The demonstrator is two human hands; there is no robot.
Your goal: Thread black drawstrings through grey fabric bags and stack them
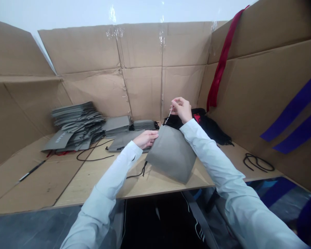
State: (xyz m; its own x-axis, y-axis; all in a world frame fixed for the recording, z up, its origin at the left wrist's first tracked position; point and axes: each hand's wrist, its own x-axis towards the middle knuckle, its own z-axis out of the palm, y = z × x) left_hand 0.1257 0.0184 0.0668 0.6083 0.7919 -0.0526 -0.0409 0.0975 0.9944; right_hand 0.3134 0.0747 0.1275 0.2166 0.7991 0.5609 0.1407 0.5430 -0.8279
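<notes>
My left hand (145,139) grips the upper edge of a flat grey bag (171,155), which hangs tilted over the table. My right hand (181,109) is raised above the bag's far corner and pinches a thin white wire (169,115) between its fingertips. The wire's lower end reaches a black cord end (167,121) at the bag's top edge. Another length of black cord (137,172) trails from the bag's lower left side onto the table. My sleeves are white.
A tall pile of grey bags (77,124) and smaller stacks (142,125) stand at the back of the wooden table (93,180). A black cloth heap (204,124), looped black cord (257,162) and a pen (32,171) lie about. Cardboard walls (145,69) surround the table, with red (221,62) and blue (292,114) strips attached.
</notes>
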